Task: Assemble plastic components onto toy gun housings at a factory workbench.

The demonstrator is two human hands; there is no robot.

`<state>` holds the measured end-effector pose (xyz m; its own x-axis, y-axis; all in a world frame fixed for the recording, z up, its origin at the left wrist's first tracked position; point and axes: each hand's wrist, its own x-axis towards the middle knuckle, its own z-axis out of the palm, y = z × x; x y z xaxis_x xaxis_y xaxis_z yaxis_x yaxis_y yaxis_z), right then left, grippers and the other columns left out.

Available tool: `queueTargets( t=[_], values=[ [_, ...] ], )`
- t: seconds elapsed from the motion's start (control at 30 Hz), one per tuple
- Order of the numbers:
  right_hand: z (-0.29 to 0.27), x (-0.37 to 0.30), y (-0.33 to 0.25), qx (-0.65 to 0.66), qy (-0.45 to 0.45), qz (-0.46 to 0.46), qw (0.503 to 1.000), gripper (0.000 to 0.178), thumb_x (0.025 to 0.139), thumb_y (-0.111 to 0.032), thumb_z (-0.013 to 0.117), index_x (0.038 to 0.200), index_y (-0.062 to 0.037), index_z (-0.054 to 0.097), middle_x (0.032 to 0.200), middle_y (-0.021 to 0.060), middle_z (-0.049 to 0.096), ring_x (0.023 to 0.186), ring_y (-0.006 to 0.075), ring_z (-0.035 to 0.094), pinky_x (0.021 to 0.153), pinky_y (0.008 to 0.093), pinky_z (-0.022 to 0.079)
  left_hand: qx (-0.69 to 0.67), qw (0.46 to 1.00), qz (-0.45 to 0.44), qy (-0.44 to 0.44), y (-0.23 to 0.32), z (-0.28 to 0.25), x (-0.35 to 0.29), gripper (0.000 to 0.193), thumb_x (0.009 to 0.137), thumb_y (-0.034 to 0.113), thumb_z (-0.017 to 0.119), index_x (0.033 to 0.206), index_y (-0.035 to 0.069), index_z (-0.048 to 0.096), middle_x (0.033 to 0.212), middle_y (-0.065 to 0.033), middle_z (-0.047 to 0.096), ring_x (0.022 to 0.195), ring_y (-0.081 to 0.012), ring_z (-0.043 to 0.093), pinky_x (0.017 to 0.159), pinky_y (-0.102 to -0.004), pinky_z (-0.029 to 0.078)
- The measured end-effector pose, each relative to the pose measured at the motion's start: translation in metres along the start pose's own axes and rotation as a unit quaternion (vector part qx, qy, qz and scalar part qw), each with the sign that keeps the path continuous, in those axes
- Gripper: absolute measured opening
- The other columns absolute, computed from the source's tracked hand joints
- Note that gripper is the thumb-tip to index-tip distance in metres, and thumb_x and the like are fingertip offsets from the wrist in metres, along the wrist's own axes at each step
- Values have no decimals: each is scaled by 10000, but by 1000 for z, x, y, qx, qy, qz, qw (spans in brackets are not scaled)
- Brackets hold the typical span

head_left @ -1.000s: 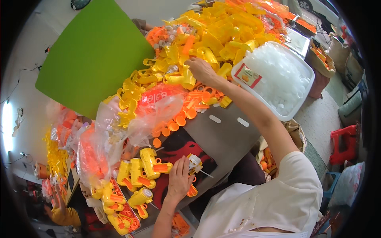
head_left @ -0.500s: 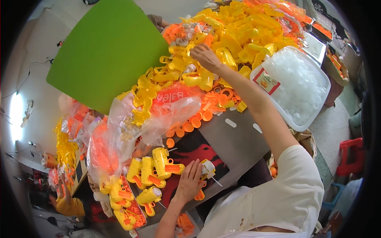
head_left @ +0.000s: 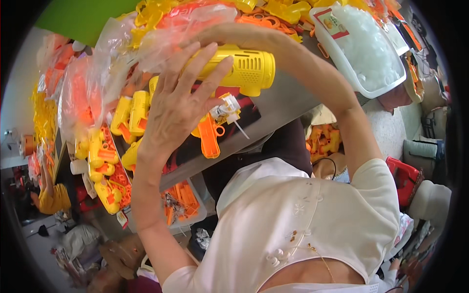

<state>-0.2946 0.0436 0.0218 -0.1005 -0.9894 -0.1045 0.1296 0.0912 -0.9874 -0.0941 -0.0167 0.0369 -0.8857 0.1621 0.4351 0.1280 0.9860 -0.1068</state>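
Note:
A yellow plastic toy shell (head_left: 251, 68) with slots and small holes is held up above the table. My right hand (head_left: 215, 35) reaches around its far side and grips it; those fingers are mostly hidden. In front of the shell's left end is my left hand (head_left: 178, 100), fingers spread and overlapping the shell, thumb pointing right. Below it on the table lies an orange toy handle (head_left: 210, 139) with a white mechanism (head_left: 227, 108) and a thin white stem. Left of my left hand stand yellow toy bodies (head_left: 139, 110) with orange handles.
A white tub (head_left: 322, 53) of translucent parts stands at the far right. Clear plastic bags (head_left: 83, 88) of orange parts lie at the left. A bin (head_left: 195, 205) of orange pieces sits below the table edge. A red stool (head_left: 403, 180) is at right.
My right hand has come back from the far yellow pile with the shell. My left hand has risen off the table toward the shell. The view has shifted down toward my lap.

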Motion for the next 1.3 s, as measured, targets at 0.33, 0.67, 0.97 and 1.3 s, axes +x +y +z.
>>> queueTargets(
  t=[0.33, 0.67, 0.97, 1.3],
  values=[
    [4, 6, 79, 97, -74, 40, 992, 308, 948, -311, 582, 1117, -58, 632, 1059, 36, 658, 1024, 172, 608, 929, 298, 470, -91, 983, -157, -25, 24, 10, -43, 591, 729, 183, 770, 1261, 45, 551, 1108, -94, 491, 1041, -293, 483, 913, -409, 429],
    [11, -67, 146, -319, -5, -157, 935, 673, 755, -5, 665, 1377, -89, 422, 1256, 136, 511, 1180, 263, 489, 1028, 357, 386, -185, 949, -251, -49, 23, 54, -81, 525, 771, 226, 741, 1206, 22, 530, 1219, -126, 514, 1149, -297, 478, 974, -407, 403],
    [23, -75, 153, -266, 58, -115, 955, 771, 737, 35, 618, 1443, -97, 337, 1287, 164, 474, 1203, 320, 442, 1036, 361, 382, -205, 946, -207, -141, 13, 79, -57, 654, 720, 189, 750, 1285, 6, 478, 1165, -138, 542, 1128, -311, 493, 990, -385, 392],
    [7, -83, 152, -230, 61, -172, 956, 711, 750, 69, 569, 1417, -80, 372, 1290, 117, 518, 1188, 252, 491, 1056, 363, 380, -264, 880, -342, -199, 6, 3, -97, 661, 693, 174, 768, 1262, -4, 481, 1179, -170, 526, 1117, -316, 522, 974, -378, 413]
  ],
)
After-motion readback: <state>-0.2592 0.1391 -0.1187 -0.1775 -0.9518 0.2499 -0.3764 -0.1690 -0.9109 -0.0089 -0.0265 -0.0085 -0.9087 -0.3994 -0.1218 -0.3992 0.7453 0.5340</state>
